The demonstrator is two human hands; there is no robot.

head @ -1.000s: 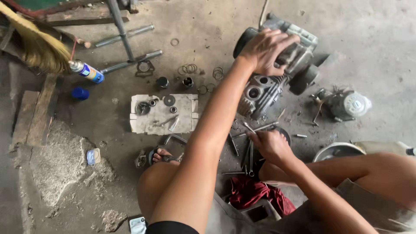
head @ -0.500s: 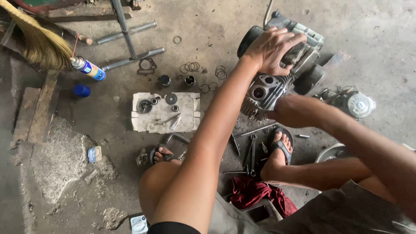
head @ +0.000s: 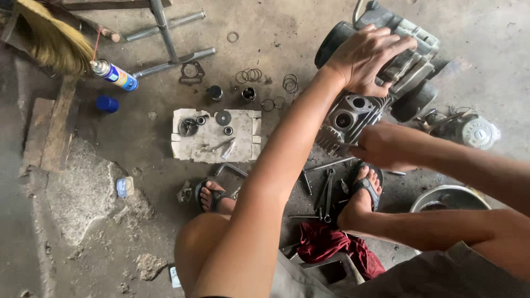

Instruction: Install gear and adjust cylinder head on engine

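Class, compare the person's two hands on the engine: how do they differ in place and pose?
1. The left hand lies on top of the engine, while the right hand sits lower, at the finned cylinder head.
2. The left hand's fingers are spread flat over the casing; the right hand is curled closed like a fist.
3. The left arm reaches up from below, the right arm comes in from the right.
Both are bare and touch the engine.
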